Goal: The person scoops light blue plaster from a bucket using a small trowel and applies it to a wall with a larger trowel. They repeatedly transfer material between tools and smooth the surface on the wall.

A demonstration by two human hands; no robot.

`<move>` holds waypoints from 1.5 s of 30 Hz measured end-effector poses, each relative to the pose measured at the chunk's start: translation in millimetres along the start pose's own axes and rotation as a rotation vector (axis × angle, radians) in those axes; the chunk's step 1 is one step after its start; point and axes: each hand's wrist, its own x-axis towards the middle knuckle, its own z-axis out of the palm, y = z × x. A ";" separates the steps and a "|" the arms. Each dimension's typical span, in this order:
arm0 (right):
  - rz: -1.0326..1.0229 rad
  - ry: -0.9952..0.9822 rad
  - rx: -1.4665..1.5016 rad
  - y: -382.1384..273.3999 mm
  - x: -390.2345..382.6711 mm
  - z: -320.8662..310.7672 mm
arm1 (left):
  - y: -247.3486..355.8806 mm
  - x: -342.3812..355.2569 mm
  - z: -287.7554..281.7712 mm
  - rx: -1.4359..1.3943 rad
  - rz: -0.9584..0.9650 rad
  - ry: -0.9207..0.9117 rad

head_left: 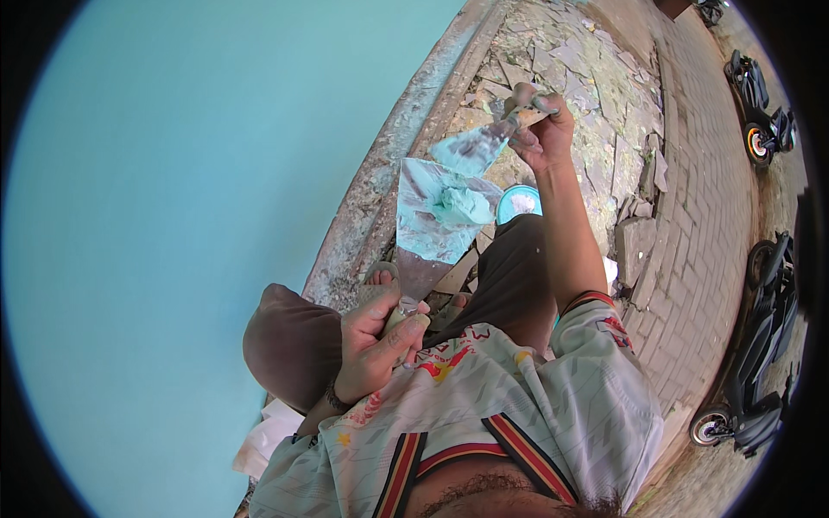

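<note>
My left hand (pixel 373 344) is closed around the handle of a wide, flat scraper (pixel 420 274), its blade pointing away from me between my knees. A lump of pale turquoise putty (pixel 464 205) sits on that blade, with more smeared around it. My right hand (pixel 548 136), raised farther out to the right, grips the handle of a putty knife (pixel 471 150). The putty knife's blade slants left and down, coated in the same turquoise, near the far edge of the scraper. Whether the two blades touch, I cannot tell. Smudges of putty mark my fingers.
A smooth turquoise wall (pixel 181 216) fills the left side, with a rough concrete ledge (pixel 367 186) at its foot. A turquoise bucket (pixel 534 192) stands just beyond my right knee. Broken slabs (pixel 596 95) cover the ground; brick paving (pixel 691 173) and parked motorbikes (pixel 760 354) lie right.
</note>
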 end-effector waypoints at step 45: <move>-0.262 0.288 -0.653 -81.2 -92.1 43.2 | -24.1 19.3 6.9 -0.022 0.212 0.107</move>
